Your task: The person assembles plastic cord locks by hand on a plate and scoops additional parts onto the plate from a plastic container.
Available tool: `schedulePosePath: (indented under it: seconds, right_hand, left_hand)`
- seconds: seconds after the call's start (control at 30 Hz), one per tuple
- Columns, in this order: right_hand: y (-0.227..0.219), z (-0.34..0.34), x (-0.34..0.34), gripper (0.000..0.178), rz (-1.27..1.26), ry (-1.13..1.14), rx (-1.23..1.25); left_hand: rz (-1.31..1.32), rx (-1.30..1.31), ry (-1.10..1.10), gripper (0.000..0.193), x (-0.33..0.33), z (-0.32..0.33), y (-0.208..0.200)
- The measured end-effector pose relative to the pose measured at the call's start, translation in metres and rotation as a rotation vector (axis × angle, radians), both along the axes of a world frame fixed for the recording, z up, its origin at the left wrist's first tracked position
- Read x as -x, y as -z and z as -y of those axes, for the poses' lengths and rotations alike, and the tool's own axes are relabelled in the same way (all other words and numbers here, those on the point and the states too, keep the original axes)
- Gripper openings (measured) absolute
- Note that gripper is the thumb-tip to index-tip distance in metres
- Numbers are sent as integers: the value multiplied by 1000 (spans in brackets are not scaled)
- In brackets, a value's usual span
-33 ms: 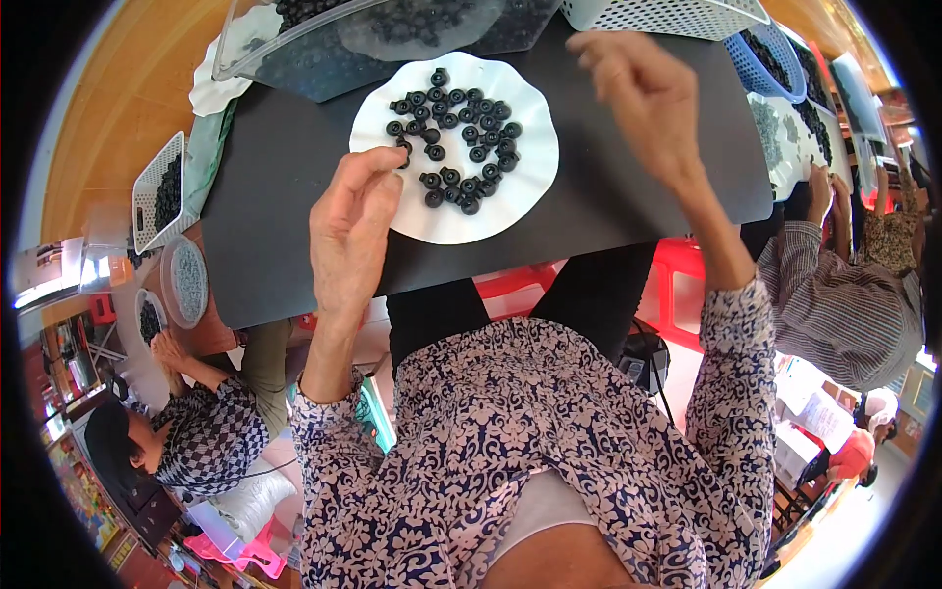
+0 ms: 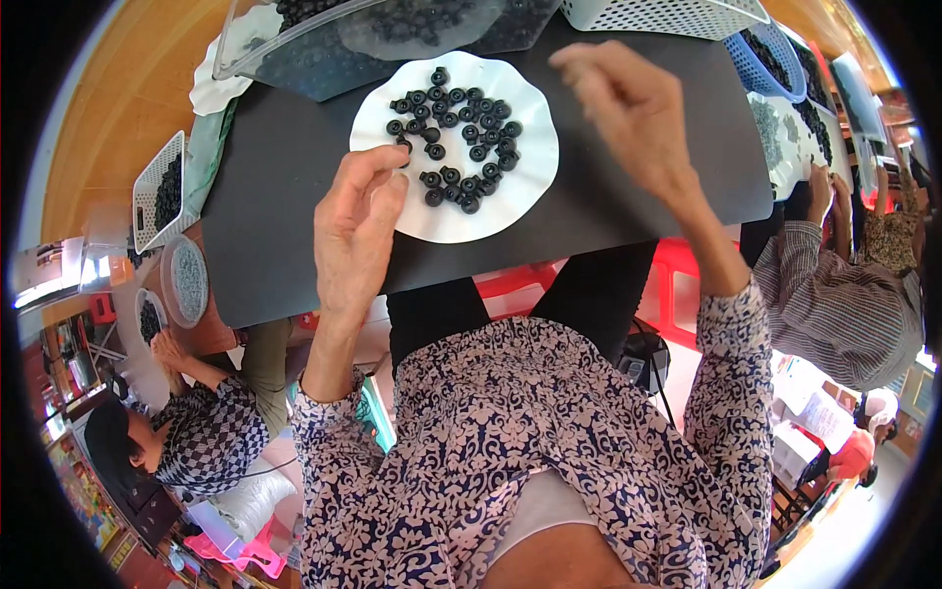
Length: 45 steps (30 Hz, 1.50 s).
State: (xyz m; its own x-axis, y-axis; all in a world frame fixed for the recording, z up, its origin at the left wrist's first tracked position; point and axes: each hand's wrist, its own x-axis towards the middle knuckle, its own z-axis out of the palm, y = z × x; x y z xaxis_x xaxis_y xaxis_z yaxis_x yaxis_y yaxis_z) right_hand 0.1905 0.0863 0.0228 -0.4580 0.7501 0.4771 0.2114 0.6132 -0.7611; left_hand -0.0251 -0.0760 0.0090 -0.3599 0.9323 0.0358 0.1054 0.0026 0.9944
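A white plate with a wavy rim (image 2: pixel 535 182) lies on the dark table, bearing many small black round parts (image 2: pixel 450 176), each with a ring-like centre. At the plate's left edge is my left hand (image 2: pixel 353 231), thumb and forefinger curved with a gap between their tips. One black part sits right by that forefinger, partly covered; whether they touch is unclear. My right hand (image 2: pixel 633 118) hovers over the table to the right of the plate, fingers pointing left. Motion blurs its fingertips, so anything between them cannot be made out.
Beyond the plate stands a clear plastic box (image 2: pixel 324 74) of black parts. A white perforated basket (image 2: pixel 667 20) and a blue basket (image 2: pixel 760 64) are at the far right. At left, a co-worker (image 2: pixel 196 432) handles parts near a small white basket (image 2: pixel 160 196).
My right hand has shifted a little left, toward the plate. My left hand has moved very slightly right. The parts on the plate look the same.
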Motion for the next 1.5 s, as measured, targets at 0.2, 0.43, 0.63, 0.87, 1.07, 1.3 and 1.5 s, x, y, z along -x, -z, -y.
schedulePosePath:
  seconds: [0.2,0.43,0.63,0.87,1.07,1.3,1.5]
  right_hand:
    - [8,33,21,17,536,-5,-284]
    - [18,31,21,16,421,-64,-233]
    - [14,34,20,13,368,-8,-213]
    - [7,40,18,13,366,-163,-138]
    - [15,42,28,17,298,-373,-254]
    - [17,34,21,14,158,-121,-73]
    - [16,40,13,13,195,-123,30]
  left_hand:
    - [-234,-118,46,20,-9,-13,12]
    - [-95,-22,72,22,-11,-5,8]
    - [-166,-41,37,23,-3,-7,5]
    - [-147,-21,7,20,0,2,-7]
    - [10,-30,40,17,-5,8,-3]
    - [-309,-111,81,18,-2,7,5]
    - [-845,-238,160,23,-7,-11,2]
